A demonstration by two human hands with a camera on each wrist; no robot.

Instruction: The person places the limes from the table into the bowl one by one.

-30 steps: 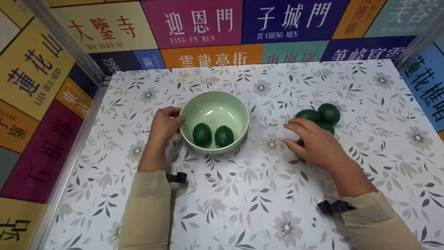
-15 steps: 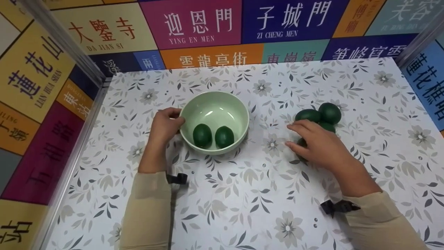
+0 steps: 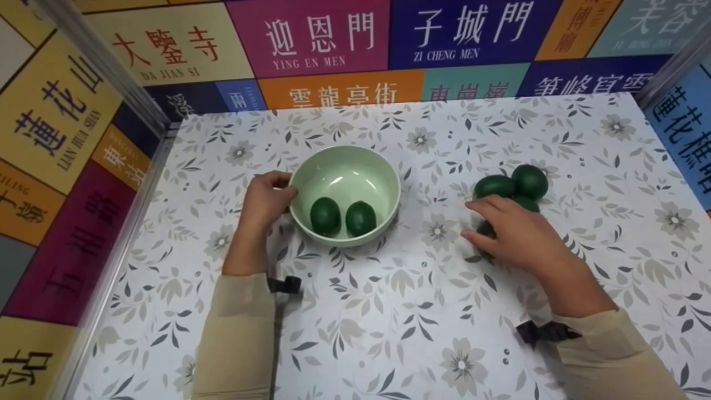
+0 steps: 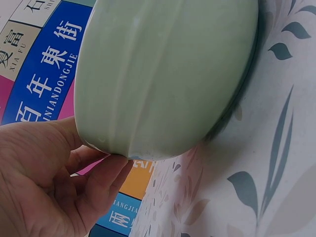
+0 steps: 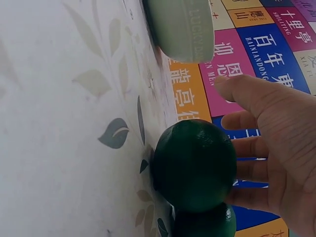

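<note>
A pale green bowl (image 3: 344,166) stands on the patterned table, with two dark green egg-shaped fruits, one at left (image 3: 325,216) and one at right (image 3: 360,219), lying inside it. My left hand (image 3: 265,200) pinches the bowl's left rim between thumb and fingers, as the left wrist view also shows. On the right, my right hand (image 3: 514,230) hovers over a cluster of similar dark green fruits (image 3: 529,181), partly covering them. In the right wrist view its thumb stands apart from the nearest fruit (image 5: 195,165), while the other fingers extend behind it. Whether they touch it I cannot tell.
The table (image 3: 383,333) has a white cover printed with grey leaves and flowers. Colourful panels with lettering (image 3: 322,39) rise behind it and at both sides. Black wrist mounts (image 3: 286,285) sit at both sleeves.
My right hand has drifted slightly to the right and toward me beside the fruits. The left hand keeps its hold on the bowl, and the bowl has stayed in place.
</note>
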